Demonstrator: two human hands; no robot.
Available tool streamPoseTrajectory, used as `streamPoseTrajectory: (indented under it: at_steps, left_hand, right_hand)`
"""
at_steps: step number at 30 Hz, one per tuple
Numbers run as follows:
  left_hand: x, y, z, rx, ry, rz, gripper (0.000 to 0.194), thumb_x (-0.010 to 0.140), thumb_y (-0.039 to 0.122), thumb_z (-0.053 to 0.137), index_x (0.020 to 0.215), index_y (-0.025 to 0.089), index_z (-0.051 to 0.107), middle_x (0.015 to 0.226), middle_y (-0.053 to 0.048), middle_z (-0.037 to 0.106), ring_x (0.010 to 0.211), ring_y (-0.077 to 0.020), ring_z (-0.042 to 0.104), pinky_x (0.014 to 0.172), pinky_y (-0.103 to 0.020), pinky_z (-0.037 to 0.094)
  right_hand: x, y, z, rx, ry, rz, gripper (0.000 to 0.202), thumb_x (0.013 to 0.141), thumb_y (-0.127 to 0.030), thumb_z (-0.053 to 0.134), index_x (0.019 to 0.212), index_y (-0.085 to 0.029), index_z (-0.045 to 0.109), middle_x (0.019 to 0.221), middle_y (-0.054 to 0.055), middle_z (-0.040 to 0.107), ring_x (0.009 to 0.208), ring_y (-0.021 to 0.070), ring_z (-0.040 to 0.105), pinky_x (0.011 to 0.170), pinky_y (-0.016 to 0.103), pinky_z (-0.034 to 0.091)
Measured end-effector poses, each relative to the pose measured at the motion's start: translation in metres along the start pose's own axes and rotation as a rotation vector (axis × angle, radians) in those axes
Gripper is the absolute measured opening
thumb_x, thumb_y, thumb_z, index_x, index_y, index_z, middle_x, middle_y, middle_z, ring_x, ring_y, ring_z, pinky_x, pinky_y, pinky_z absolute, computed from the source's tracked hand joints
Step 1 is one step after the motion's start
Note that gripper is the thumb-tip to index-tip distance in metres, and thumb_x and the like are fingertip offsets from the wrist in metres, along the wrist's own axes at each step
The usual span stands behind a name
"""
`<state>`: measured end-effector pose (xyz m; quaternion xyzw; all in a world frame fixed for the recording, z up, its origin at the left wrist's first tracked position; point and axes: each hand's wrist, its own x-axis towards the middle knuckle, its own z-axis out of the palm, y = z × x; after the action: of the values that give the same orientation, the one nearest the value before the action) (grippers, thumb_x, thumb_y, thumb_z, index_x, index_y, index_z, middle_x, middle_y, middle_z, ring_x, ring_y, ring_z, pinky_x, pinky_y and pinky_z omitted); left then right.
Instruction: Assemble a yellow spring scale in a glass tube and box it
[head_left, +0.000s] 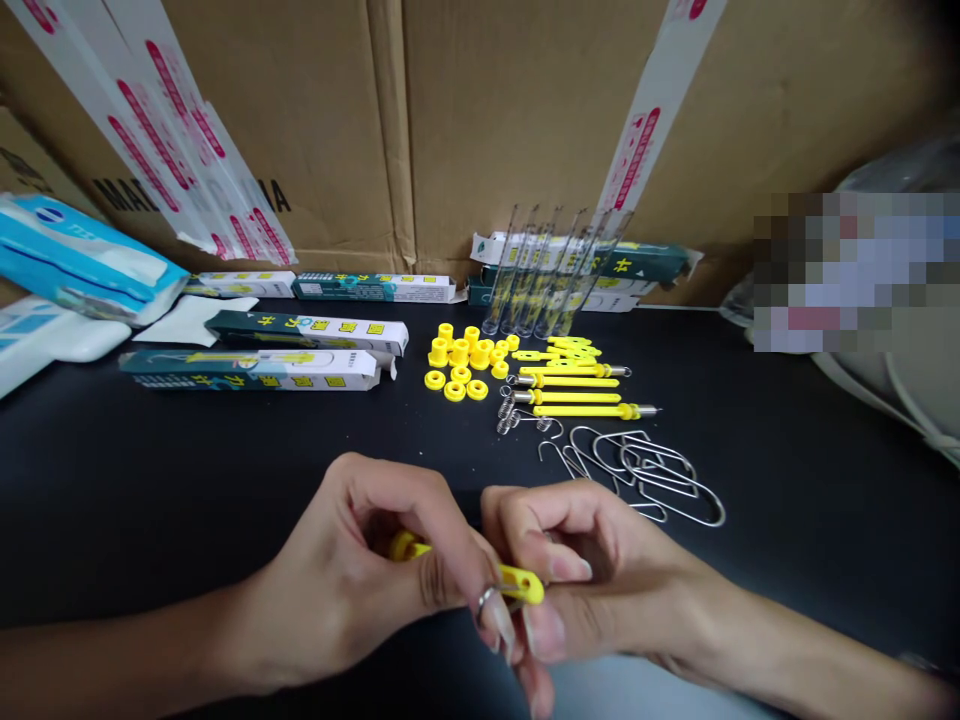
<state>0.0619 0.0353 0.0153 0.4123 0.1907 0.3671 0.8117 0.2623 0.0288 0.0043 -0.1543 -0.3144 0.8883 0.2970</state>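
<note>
My left hand (pixel 352 575) is closed around a thin yellow plastic rod (pixel 523 583), which has a small hole in its flat end. A yellow collar (pixel 405 545) shows inside the curl of that hand. Against the left fingertips lies a small metal loop (pixel 486 600); what it belongs to is hidden. My right hand (pixel 615 570) is closed, its thumb and forefinger at the rod's holed end. Whatever its fingertips pinch is too small to make out. Just beyond the hands lie bent metal hooks (pixel 645 470), small coil springs (pixel 506 412) and yellow rods (pixel 577 397) with springs attached.
Yellow caps and collars (pixel 459 352) sit mid-table, with flat yellow strips (pixel 562 352) beside them. Clear tubes (pixel 536 290) lean on printed boxes (pixel 660 262) before a cardboard wall (pixel 487 120). More boxes (pixel 255 370) and a blue packet (pixel 82 255) lie left. A bag stands right.
</note>
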Motion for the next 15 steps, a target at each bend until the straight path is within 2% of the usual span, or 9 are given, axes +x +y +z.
streamPoseTrajectory:
  at_steps: [3, 6, 8, 10, 12, 15]
  left_hand:
    - [0.000, 0.004, 0.002, -0.013, -0.016, 0.016, 0.014, 0.088, 0.009, 0.076, 0.078, 0.019, 0.079, 0.073, -0.002, 0.078, 0.070, -0.0157, 0.076, 0.066, -0.023, 0.056]
    - [-0.001, 0.009, 0.004, 0.018, -0.002, -0.033, 0.013, 0.091, 0.017, 0.074, 0.078, 0.015, 0.073, 0.068, -0.001, 0.072, 0.070, -0.0163, 0.075, 0.068, -0.024, 0.055]
    - [-0.003, 0.008, 0.003, 0.036, 0.021, -0.072, 0.016, 0.091, 0.027, 0.074, 0.084, 0.014, 0.068, 0.068, -0.001, 0.068, 0.072, -0.0166, 0.074, 0.069, -0.024, 0.054]
    - [-0.004, 0.004, 0.001, 0.006, 0.014, -0.019, 0.028, 0.089, 0.039, 0.077, 0.095, 0.020, 0.057, 0.072, 0.002, 0.068, 0.069, -0.0136, 0.071, 0.067, -0.021, 0.052]
    - [-0.005, -0.001, 0.000, -0.044, -0.038, 0.002, 0.044, 0.082, 0.043, 0.084, 0.093, 0.025, 0.044, 0.074, 0.006, 0.065, 0.065, -0.0114, 0.070, 0.062, -0.018, 0.049]
    - [-0.005, -0.004, 0.000, 0.005, -0.061, -0.060, 0.047, 0.086, 0.047, 0.078, 0.087, 0.024, 0.037, 0.070, 0.008, 0.057, 0.065, -0.0104, 0.067, 0.062, -0.018, 0.047]
  right_hand:
    - [0.000, -0.001, -0.001, 0.041, -0.052, -0.013, 0.031, 0.081, -0.029, 0.086, 0.077, -0.014, 0.059, 0.089, 0.007, 0.072, 0.080, 0.0142, 0.073, 0.076, 0.028, 0.060]
    - [0.000, -0.003, 0.000, 0.033, -0.053, -0.014, 0.029, 0.090, -0.036, 0.076, 0.084, -0.010, 0.067, 0.093, 0.011, 0.072, 0.079, 0.0132, 0.073, 0.079, 0.027, 0.057]
    - [0.000, -0.004, 0.003, -0.001, -0.031, -0.001, 0.026, 0.092, -0.033, 0.074, 0.083, -0.010, 0.067, 0.094, 0.011, 0.073, 0.078, 0.0123, 0.072, 0.077, 0.026, 0.056]
    - [-0.002, -0.005, 0.007, -0.065, -0.007, 0.012, 0.026, 0.091, -0.033, 0.075, 0.080, -0.011, 0.066, 0.091, 0.009, 0.072, 0.078, 0.0123, 0.071, 0.079, 0.027, 0.054]
    - [-0.003, -0.006, 0.010, -0.142, 0.023, 0.029, 0.028, 0.090, -0.036, 0.076, 0.079, -0.013, 0.064, 0.084, 0.005, 0.070, 0.080, 0.0127, 0.070, 0.080, 0.027, 0.051]
    - [-0.006, -0.007, 0.014, -0.202, 0.043, 0.041, 0.035, 0.091, -0.045, 0.073, 0.078, -0.015, 0.062, 0.079, 0.003, 0.065, 0.088, 0.0153, 0.068, 0.084, 0.028, 0.048]
